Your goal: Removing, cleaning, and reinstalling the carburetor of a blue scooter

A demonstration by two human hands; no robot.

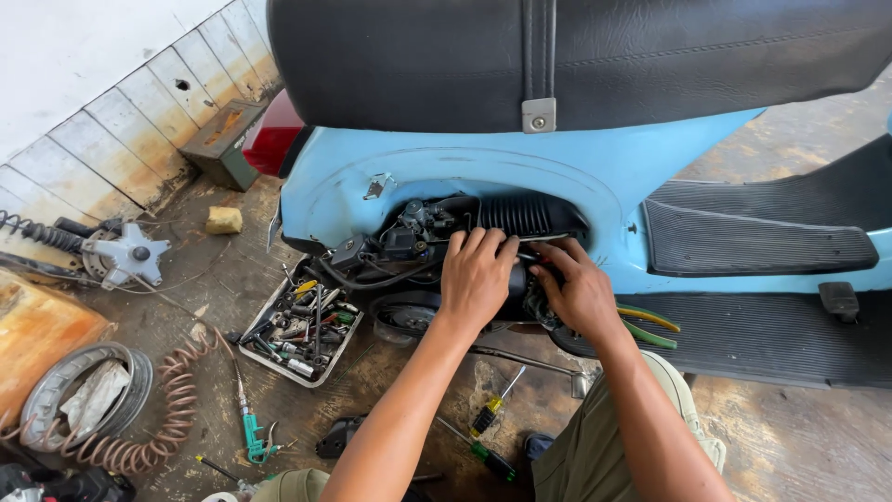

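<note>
Both hands work inside the open engine bay of the light-blue scooter (446, 177). Left hand (476, 274) lies curled over the black engine (520, 218); right hand (581, 288) pinches wiring just beside it; exact grip hidden.

Both hands, left (476, 274) and right (578, 288), were pressed side by side into the open engine bay (437, 232) of a light-blue scooter (576, 172) under its black seat (576, 56), with a tool tray (299, 333) and screwdrivers (485, 429) on the floor (790, 437) nearby.
</note>
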